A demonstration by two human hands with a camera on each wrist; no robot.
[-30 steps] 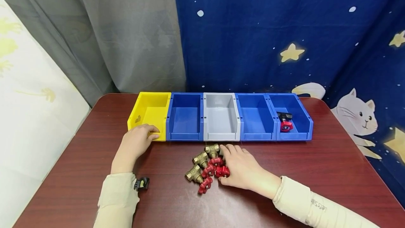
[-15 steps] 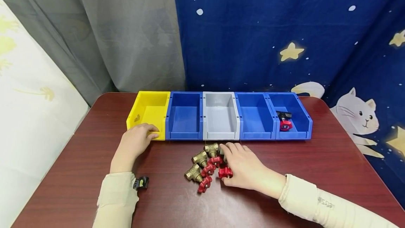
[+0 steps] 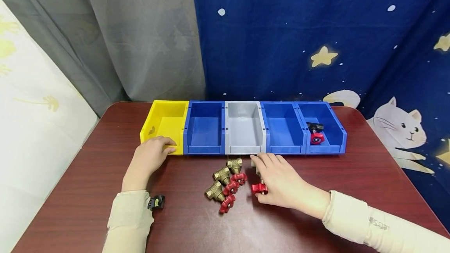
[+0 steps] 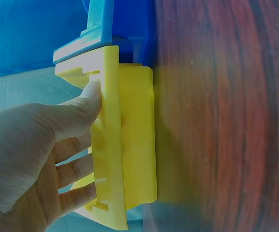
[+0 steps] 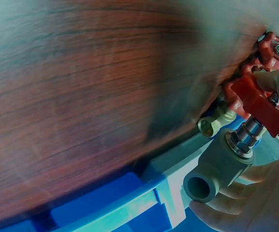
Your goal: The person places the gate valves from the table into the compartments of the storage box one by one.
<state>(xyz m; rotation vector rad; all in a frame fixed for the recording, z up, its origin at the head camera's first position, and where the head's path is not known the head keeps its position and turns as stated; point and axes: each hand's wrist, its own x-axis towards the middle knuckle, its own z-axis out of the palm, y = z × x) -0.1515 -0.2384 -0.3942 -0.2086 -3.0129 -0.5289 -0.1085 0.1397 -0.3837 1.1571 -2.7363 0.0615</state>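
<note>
Grey valve held in the right hand, left hand on the yellow bin

Nearest, two pale sleeves [image 3: 128, 220] reach in over the near edge of the dark red-brown counter [image 3: 197, 229], with a small black device [image 3: 156, 202] at the left cuff. Around the middle of the counter lie three brass valves [image 3: 221, 175], close together in a slanting line, their red handwheels toward the near edge and the right.

Just beside them, on the side of the right edge, the right hand [image 3: 281, 180] has its fingers clamped on the grey valve [image 5: 221, 159], which has a red handwheel. Farther toward the left edge, the left hand [image 3: 151, 159] pinches the front lip of the yellow bin [image 3: 171, 108] between thumb and fingers.

The bins stand side by side near the far edge: yellow, blue [image 3: 205, 108], grey [image 3: 245, 107], then two more blue. The last blue bin [image 3: 325, 149], toward the far right corner, contains a black valve [image 3: 315, 126] with a red handwheel. Beyond the far edge hang a grey curtain [image 3: 151, 38] and a navy star-patterned curtain [image 3: 260, 50].
</note>
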